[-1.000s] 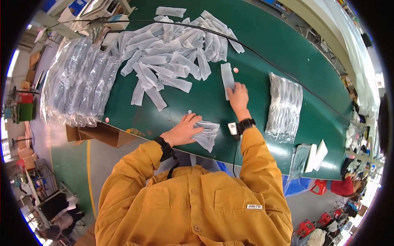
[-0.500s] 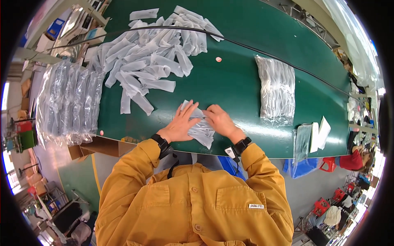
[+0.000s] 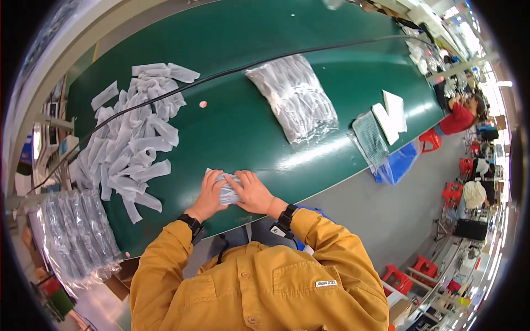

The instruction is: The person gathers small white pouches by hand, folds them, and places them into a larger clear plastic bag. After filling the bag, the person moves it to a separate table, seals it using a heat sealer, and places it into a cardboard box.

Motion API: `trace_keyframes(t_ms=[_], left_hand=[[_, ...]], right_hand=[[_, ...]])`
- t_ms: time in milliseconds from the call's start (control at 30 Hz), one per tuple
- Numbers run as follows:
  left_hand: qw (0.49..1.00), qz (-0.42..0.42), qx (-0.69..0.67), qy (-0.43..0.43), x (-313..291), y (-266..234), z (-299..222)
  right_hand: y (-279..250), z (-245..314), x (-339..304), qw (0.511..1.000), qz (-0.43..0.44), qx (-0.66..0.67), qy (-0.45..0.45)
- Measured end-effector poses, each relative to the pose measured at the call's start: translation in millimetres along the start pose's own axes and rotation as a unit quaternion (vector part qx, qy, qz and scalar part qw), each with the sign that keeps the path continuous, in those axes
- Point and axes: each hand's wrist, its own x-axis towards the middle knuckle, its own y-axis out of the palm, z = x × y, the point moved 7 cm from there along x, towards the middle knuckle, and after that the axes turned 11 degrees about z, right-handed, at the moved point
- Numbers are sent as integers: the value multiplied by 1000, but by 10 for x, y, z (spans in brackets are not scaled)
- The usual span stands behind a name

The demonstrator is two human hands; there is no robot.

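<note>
Hands grip a small packet stack (loose packets heaped left, bagged bundle beyond).

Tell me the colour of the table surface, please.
Dark green table surface, seen best in the head view.

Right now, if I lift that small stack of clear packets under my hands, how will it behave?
The small stack of clear packets looks thin and floppy, so it would likely sag. The glossy film probably lets the packets slide apart unless both hands, left hand and right hand, squeeze them. Probably light.
</note>
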Motion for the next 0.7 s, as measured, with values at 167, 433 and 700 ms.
trace_keyframes(t_ms=[167, 433, 700], left_hand=[[1000, 12, -23, 12, 289, 190, -180], [981, 109, -126, 100, 1345, 450, -1149], [995, -57, 78, 26, 2580, 340, -1323]], right_hand=[[-197, -258, -314, 1000, -6, -2, 29], [-832, -740, -1736, 969, -108, 32, 221], [-1467, -1478, -2281, 891, -229, -117, 374]])
